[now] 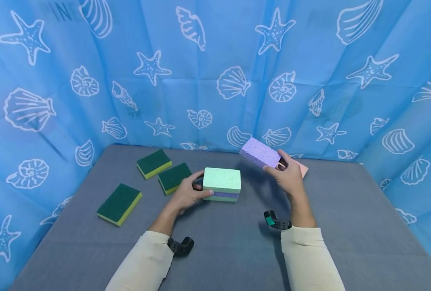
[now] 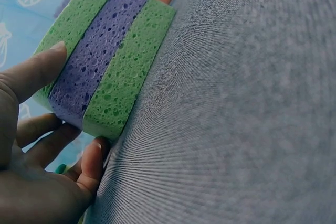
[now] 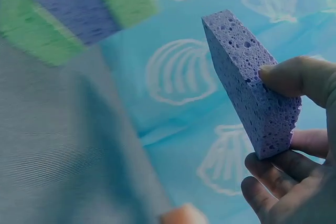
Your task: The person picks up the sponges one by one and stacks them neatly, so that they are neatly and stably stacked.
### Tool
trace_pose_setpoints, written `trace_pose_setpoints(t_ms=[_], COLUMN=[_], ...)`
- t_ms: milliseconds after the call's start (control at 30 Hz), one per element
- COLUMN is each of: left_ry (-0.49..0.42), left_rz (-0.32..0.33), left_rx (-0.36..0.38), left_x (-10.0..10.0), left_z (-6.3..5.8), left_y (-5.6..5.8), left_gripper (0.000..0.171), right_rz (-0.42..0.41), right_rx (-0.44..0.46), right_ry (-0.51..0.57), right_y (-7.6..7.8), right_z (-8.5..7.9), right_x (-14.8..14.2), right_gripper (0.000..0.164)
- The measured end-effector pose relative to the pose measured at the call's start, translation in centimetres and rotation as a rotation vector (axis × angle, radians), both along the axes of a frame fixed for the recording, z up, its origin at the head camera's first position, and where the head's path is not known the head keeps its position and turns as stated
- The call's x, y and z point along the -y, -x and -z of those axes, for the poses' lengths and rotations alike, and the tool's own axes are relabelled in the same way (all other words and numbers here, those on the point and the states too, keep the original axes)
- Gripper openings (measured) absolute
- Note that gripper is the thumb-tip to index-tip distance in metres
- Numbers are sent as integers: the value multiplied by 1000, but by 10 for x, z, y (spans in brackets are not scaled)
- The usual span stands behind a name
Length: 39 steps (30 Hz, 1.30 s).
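Observation:
A stack of sponges stands on the table: a light green sponge (image 1: 221, 180) on top, a purple sponge (image 2: 100, 59) in the middle, another green sponge (image 2: 131, 69) underneath. My left hand (image 1: 186, 195) grips the stack's left end, thumb on the near face and fingers at the end and behind. Raised above the table, to the right of the stack, is a second purple sponge (image 1: 259, 152). My right hand (image 1: 289, 177) pinches it by its right end, thumb on one face and fingers on the other; it is tilted. Beyond that hand lies a partly hidden pinkish-orange sponge (image 1: 303, 168).
Left of the stack lie three yellow sponges with dark green scouring tops: a far one (image 1: 154, 161), a middle one (image 1: 175, 176) beside my left hand, and a nearer one (image 1: 120, 203). The grey tabletop (image 1: 222, 250) ends at a blue shell-patterned curtain (image 1: 200, 85).

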<state>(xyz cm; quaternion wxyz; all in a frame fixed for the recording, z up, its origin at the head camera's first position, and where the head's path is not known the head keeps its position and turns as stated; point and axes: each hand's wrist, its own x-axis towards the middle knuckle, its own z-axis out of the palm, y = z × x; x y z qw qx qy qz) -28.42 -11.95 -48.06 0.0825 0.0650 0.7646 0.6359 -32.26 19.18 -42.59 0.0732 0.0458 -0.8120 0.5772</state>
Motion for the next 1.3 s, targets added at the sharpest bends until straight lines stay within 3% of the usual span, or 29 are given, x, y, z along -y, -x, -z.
trace_pose_setpoints(t_ms=[500,900,1167,1300], left_ry=[6,22,40,38], left_rz=[5,-2,-6,-5], left_rx=[0,8,-15,-17], left_x=[2,1,1,1], left_z=[2,1,1,2], left_y=[2,1,1,2], left_gripper=[77,76,76,76], right_rz=[-62,-161,-269,-292], right_rx=[-188,-220,-292,-288], right_ry=[65,61,-15,-48], right_y=[-20,-30,-48,-49], right_z=[-38,-45,-64,-61], right_x=[4,23,49,57], right_gripper=[79,81,73,72])
